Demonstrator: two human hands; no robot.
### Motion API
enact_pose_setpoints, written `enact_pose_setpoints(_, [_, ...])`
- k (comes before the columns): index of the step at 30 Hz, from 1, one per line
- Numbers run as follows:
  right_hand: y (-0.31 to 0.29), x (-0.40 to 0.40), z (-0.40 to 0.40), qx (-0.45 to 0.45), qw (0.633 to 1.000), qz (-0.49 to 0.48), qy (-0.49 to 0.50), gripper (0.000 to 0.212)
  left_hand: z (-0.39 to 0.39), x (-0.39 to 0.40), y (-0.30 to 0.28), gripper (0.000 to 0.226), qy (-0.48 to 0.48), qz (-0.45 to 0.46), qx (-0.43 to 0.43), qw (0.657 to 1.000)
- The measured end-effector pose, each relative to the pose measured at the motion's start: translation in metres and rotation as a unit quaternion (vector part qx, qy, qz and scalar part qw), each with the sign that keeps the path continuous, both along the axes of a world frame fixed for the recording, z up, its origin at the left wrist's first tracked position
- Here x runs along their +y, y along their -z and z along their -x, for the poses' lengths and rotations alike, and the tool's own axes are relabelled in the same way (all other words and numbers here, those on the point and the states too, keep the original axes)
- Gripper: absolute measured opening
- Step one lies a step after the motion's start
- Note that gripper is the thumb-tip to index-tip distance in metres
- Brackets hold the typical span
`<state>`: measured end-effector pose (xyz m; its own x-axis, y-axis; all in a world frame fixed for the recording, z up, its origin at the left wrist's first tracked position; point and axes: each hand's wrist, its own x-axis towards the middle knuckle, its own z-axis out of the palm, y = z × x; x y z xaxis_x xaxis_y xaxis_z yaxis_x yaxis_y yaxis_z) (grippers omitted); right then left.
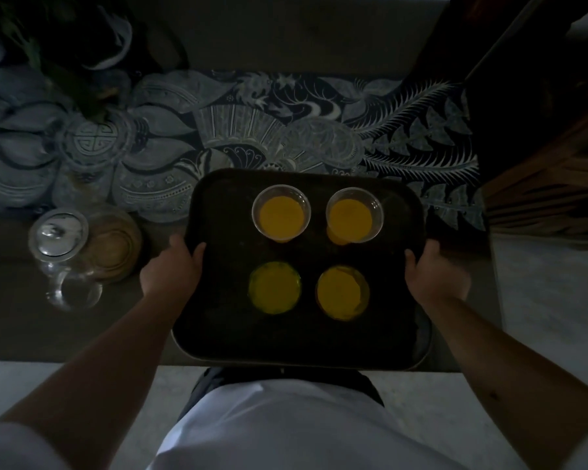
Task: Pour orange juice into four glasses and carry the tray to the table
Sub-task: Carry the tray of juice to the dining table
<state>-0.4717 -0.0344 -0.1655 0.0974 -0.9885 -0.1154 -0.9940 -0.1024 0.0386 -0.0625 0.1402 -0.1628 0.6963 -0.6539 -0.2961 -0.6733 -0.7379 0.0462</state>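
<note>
A dark rectangular tray (218,212) sits in the middle of the view over a table's near edge. On it stand several glasses of orange juice: two clear ones at the back (281,212) (353,214) and two at the front (275,292) (342,293). My left hand (174,266) grips the tray's left rim with the thumb over the edge. My right hand (431,269) grips the right rim the same way. Whether the tray rests on the table or hovers just above it is unclear in the dim light.
The table carries a blue-and-white patterned runner (252,123). A glass jar with a lid (60,235) and a round brownish container (116,245) stand left of the tray. A dark plant (65,62) is at the far left, wooden furniture (540,184) at the right.
</note>
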Motion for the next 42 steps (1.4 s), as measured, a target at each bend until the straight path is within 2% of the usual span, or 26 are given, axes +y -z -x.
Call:
enact_pose_setpoints(4, [0.005, 0.001, -0.001, -0.021, 1.000, -0.006, 0.022, 0.039, -0.004, -0.002, 0.006, 0.049, -0.012, -0.003, -0.016, 1.000])
enact_pose_setpoints(14, [0.008, -0.006, 0.001, -0.049, 0.998, -0.016, 0.038, 0.033, -0.003, 0.002, 0.003, 0.040, -0.017, 0.010, 0.011, 1.000])
enact_pose_setpoints(20, [0.007, -0.005, 0.001, -0.049, 0.998, -0.015, 0.033, 0.032, -0.002, 0.003, -0.001, 0.043, -0.015, 0.005, 0.014, 1.000])
enact_pose_setpoints(25, [0.002, -0.003, 0.003, -0.047, 0.998, -0.016, 0.032, 0.033, 0.003, 0.005, -0.012, 0.037, -0.020, 0.010, 0.021, 1.000])
enact_pose_setpoints(35, [-0.019, -0.001, 0.016, -0.062, 0.998, -0.006, 0.032, 0.033, 0.013, 0.004, -0.041, 0.041, -0.001, 0.023, 0.000, 1.000])
enact_pose_setpoints(42, [-0.032, 0.008, 0.043, -0.074, 0.995, 0.004, 0.066, 0.038, 0.024, -0.010, -0.056, 0.037, 0.030, 0.038, -0.011, 0.999])
